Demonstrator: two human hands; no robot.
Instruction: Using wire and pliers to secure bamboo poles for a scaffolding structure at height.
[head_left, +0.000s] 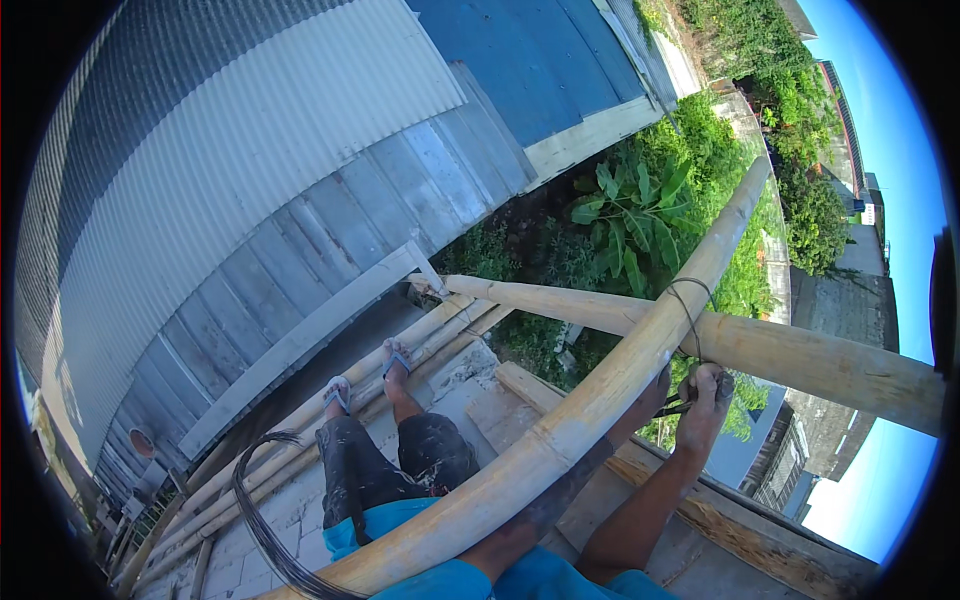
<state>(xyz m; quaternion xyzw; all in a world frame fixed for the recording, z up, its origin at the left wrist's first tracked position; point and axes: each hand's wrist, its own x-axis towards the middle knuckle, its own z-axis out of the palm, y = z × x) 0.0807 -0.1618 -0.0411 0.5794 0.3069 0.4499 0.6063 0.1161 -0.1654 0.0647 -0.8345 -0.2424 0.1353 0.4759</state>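
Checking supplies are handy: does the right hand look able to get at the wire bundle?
Probably not from there: the curved pole lies between the right hand and the wire bundle, off at lower left.

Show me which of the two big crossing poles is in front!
The long diagonal pole, running from the bottom edge to the upper right. Where the thin wire loops around it, it covers part of the other pole, which passes behind.

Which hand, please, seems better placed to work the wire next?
Probably the right hand: it is at the wire in plain view; the curved bamboo pole partly hides the left hand.
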